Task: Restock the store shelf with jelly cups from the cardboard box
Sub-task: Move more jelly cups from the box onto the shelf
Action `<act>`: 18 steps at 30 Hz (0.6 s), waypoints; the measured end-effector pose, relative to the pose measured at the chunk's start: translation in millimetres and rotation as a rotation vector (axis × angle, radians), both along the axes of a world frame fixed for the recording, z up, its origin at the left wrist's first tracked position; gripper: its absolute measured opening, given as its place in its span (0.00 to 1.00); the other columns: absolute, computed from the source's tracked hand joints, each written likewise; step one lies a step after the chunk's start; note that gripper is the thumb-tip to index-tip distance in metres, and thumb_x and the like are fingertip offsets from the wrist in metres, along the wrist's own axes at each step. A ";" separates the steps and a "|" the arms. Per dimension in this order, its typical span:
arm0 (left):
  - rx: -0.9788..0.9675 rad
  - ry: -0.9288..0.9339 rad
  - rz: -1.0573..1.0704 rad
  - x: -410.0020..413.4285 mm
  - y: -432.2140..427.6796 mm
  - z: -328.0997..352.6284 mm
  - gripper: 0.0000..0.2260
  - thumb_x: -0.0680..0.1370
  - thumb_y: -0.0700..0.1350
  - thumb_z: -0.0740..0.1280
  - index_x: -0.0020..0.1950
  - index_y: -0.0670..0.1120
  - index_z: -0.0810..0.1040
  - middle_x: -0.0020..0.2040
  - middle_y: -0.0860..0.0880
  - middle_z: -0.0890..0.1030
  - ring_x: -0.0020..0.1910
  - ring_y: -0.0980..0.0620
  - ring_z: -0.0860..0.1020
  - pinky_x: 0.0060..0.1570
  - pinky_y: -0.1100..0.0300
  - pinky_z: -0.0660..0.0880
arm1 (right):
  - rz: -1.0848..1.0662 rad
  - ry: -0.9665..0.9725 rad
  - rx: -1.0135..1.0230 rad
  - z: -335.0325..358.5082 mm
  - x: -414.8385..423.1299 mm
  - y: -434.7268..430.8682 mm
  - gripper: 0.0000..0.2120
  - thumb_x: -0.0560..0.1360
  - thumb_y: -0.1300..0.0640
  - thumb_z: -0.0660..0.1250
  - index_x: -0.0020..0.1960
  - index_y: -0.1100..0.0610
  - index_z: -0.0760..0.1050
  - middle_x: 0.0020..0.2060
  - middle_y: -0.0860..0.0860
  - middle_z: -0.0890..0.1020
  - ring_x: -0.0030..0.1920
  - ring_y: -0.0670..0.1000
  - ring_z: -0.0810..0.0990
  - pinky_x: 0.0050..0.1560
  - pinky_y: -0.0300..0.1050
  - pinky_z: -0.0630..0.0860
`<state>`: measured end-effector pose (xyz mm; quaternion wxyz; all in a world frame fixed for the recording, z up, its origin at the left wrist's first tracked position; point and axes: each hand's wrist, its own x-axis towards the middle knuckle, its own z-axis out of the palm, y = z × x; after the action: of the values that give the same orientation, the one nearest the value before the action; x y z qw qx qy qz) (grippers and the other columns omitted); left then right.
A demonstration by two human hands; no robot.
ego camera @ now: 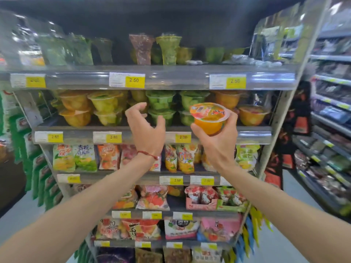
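My right hand (218, 135) grips an orange jelly cup (209, 118) with a printed foil lid, held tilted in front of the second shelf (76, 134). My left hand (146, 124) is raised beside it, fingers curled and apart, holding nothing, a red string around its wrist. Behind both hands the shelf holds stacked jelly cups: orange ones (76, 109) at the left, yellow ones (107, 109), green ones (161, 105) in the middle, and orange ones (250, 114) at the right. The cardboard box is out of view.
The top shelf (171, 76) carries taller jelly cups and bagged goods. Lower shelves hold colourful snack bags (85, 158). Yellow price tags (133, 80) line the shelf edges. Another stocked shelving unit (330, 111) runs along the aisle at the right.
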<state>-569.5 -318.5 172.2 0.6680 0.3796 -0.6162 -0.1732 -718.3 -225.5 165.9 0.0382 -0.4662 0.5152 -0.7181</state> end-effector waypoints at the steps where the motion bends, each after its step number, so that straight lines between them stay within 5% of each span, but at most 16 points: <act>1: -0.034 -0.010 -0.018 -10.4 3.6 3.1 0.19 0.72 0.45 0.69 0.61 0.46 0.69 0.57 0.51 0.70 0.52 0.49 0.73 0.52 0.45 0.76 | -0.037 0.004 0.005 1.0 -14.7 5.1 0.34 0.67 0.49 0.81 0.66 0.52 0.67 0.58 0.47 0.79 0.56 0.43 0.80 0.55 0.46 0.81; 8: -0.190 -0.078 -0.160 -73.5 29.1 23.9 0.12 0.73 0.41 0.69 0.55 0.47 0.72 0.52 0.51 0.76 0.47 0.53 0.75 0.42 0.51 0.77 | -0.226 -0.003 0.064 14.5 -97.6 30.1 0.33 0.68 0.48 0.81 0.66 0.52 0.69 0.55 0.43 0.79 0.55 0.43 0.80 0.57 0.37 0.79; 18: -0.197 -0.054 -0.203 -100.6 25.8 40.5 0.11 0.73 0.40 0.68 0.54 0.47 0.74 0.49 0.53 0.78 0.45 0.53 0.77 0.37 0.52 0.77 | -0.306 -0.058 0.198 38.7 -145.6 10.7 0.32 0.64 0.47 0.81 0.64 0.50 0.74 0.51 0.43 0.81 0.53 0.46 0.80 0.60 0.44 0.76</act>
<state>-670.2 -292.7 212.7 0.6641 0.2525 -0.6833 -0.1682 -864.0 -214.8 204.6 -0.0111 -0.3556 0.6469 -0.6745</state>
